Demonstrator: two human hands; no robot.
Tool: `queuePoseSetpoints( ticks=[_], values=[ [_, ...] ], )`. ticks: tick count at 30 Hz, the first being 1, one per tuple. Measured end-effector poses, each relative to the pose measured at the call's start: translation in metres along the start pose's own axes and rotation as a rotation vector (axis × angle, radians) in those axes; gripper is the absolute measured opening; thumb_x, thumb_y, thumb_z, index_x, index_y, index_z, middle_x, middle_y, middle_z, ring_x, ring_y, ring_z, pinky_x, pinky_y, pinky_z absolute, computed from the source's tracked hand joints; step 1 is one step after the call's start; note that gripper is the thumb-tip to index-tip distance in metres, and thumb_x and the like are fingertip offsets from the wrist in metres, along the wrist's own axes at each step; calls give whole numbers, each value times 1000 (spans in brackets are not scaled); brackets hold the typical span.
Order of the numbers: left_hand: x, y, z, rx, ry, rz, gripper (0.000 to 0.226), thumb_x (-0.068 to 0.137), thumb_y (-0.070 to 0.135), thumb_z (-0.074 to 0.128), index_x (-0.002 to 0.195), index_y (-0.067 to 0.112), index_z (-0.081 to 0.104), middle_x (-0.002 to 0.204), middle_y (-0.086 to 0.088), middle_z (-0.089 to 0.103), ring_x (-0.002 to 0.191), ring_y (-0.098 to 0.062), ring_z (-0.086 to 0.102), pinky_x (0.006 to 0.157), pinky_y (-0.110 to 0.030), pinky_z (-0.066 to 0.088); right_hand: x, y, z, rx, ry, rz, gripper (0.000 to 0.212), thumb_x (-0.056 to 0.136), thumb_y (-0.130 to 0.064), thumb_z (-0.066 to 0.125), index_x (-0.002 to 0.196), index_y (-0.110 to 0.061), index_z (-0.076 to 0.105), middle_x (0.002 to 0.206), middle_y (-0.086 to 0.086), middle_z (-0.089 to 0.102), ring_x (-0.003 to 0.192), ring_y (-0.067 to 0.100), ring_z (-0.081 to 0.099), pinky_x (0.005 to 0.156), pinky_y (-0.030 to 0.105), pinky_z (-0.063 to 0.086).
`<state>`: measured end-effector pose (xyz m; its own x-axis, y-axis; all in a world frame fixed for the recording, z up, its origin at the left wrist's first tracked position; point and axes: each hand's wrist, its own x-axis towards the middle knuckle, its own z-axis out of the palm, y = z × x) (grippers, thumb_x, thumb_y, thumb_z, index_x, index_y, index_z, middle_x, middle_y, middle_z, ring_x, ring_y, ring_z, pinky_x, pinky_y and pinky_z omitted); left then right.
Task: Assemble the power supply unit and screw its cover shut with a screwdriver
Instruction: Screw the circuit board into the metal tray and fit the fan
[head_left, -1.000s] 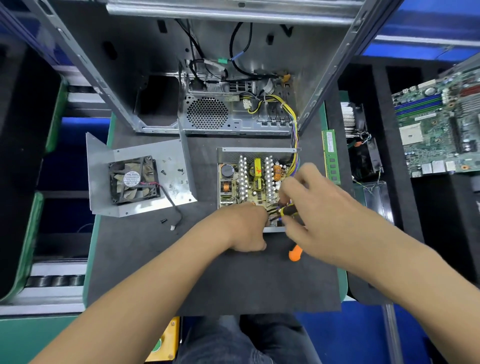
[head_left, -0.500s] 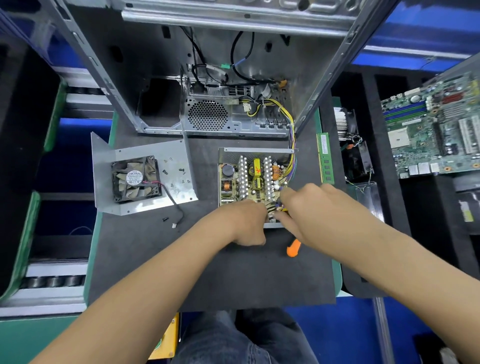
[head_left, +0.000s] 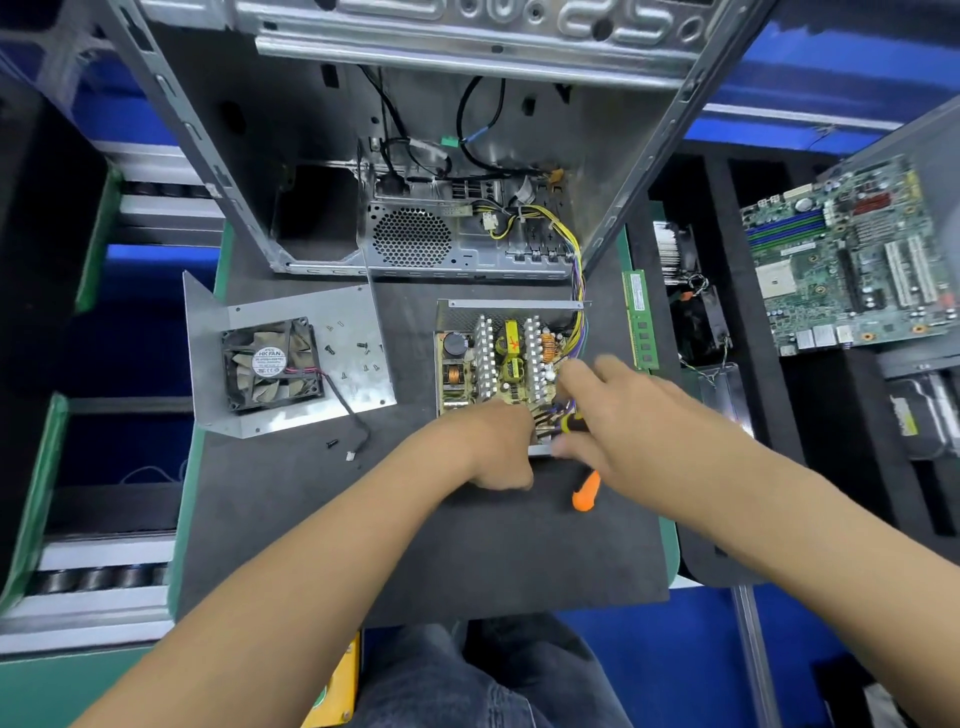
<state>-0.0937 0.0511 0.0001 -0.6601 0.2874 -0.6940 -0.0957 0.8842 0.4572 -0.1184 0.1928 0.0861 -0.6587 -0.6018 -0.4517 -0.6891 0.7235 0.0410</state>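
The open power supply unit (head_left: 506, 364) lies on the dark mat, its circuit board and heat sinks exposed. Its bent metal cover (head_left: 358, 317), with a black fan (head_left: 270, 364) mounted in it, lies to the left, and several loose screws (head_left: 361, 345) rest on the cover. My left hand (head_left: 493, 447) is curled against the unit's near wall; what its fingers hold is hidden. My right hand (head_left: 623, 410) hovers over the unit's near right corner and holds a screwdriver (head_left: 586, 491) with an orange handle end between thumb and fingers. The tool's tip is hidden among the wires.
An open computer case (head_left: 415, 244) stands behind the unit, joined to it by a yellow wire bundle (head_left: 576, 280). A RAM stick (head_left: 640, 317) lies at the mat's right edge. A motherboard (head_left: 852, 270) sits far right. One black screw (head_left: 331, 443) lies by the fan cable.
My right hand has shifted slightly over the unit's near right corner and spread its fingers a little. The left hand stays curled at the near wall.
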Motion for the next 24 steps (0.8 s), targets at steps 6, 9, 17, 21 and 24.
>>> queuePoseSetpoints(
  ticks=[6, 9, 17, 21, 24],
  values=[
    [-5, -9, 0, -55, 44, 91, 61, 81, 50, 76, 129, 15, 64, 121, -4, 66, 108, -25, 61, 85, -32, 51, 5, -6, -8, -228, -3, 12, 2, 101, -20, 50, 100, -19, 49, 91, 3, 49, 87, 30, 64, 62, 34, 45],
    [-21, -26, 4, -179, 217, 225, 60, 78, 55, 78, 130, 28, 66, 105, 9, 68, 90, -9, 57, 74, -23, 41, 1, -9, -4, -169, 8, 47, 15, 102, -37, 49, 102, -22, 46, 79, -1, 45, 87, 29, 64, 58, 33, 38],
    [-62, -76, 64, -1289, 713, 151, 26, 89, 41, 59, 99, 28, 79, 65, 6, 43, 60, -11, 41, 58, -25, 35, 4, -2, -6, -148, -9, 20, 16, 94, -14, 58, 109, -18, 50, 96, 2, 48, 77, 29, 60, 72, 41, 55],
    [-61, -73, 86, -1918, 616, 61, 40, 95, -2, 42, 99, 9, 80, 75, -5, 62, 63, -12, 52, 52, -20, 41, 7, -12, -9, -300, -41, 18, 25, 83, -22, 74, 79, -16, 50, 56, -1, 37, 54, 30, 55, 51, 27, 44],
    [-59, -70, 94, -1994, 616, 16, 44, 97, -14, 37, 100, 3, 78, 88, -12, 71, 67, -12, 61, 59, -20, 52, 3, -11, -15, -274, 47, 108, 34, 91, -47, 64, 72, -20, 54, 54, -1, 29, 59, 31, 64, 51, 27, 32]
  ],
)
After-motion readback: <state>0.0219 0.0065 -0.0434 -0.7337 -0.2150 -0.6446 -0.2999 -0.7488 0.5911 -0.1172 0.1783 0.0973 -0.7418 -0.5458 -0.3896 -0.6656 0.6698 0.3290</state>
